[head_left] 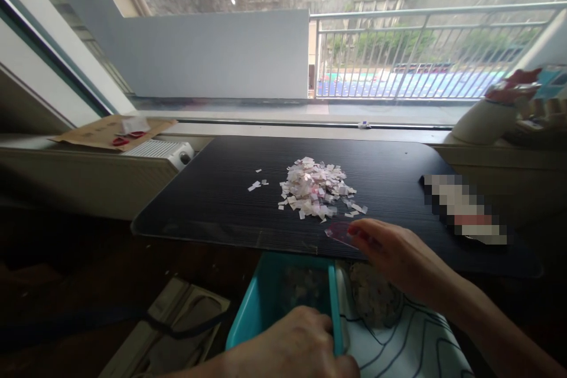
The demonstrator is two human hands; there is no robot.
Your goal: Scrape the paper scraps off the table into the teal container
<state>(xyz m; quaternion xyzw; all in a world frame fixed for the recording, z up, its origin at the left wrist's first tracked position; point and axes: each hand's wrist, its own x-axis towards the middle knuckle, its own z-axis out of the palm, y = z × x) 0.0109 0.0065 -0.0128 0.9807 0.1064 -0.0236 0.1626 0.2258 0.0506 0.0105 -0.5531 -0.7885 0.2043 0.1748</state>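
Note:
A loose pile of small pale paper pieces (312, 186) lies on the black table (212, 189). Just in front of the pile, my right hand (390, 248) has its fingers closed on a flat, see-through pink plastic piece (339, 233), whose exact kind I cannot make out. Below the table's front edge stands a teal bin (252, 313) with small bits in its shadowed bottom. My left hand (295, 342) is closed at the bin's near right side, apparently around its rim; part of the grip is hidden.
Right of the bin, a round container of bits (376, 295) sits on a wavy-patterned cloth (398, 348). A blurred-out object (465, 209) lies on the table's right. Brown paper (110, 130) rests at the left sill, and a white jug-like thing (478, 115) stands right.

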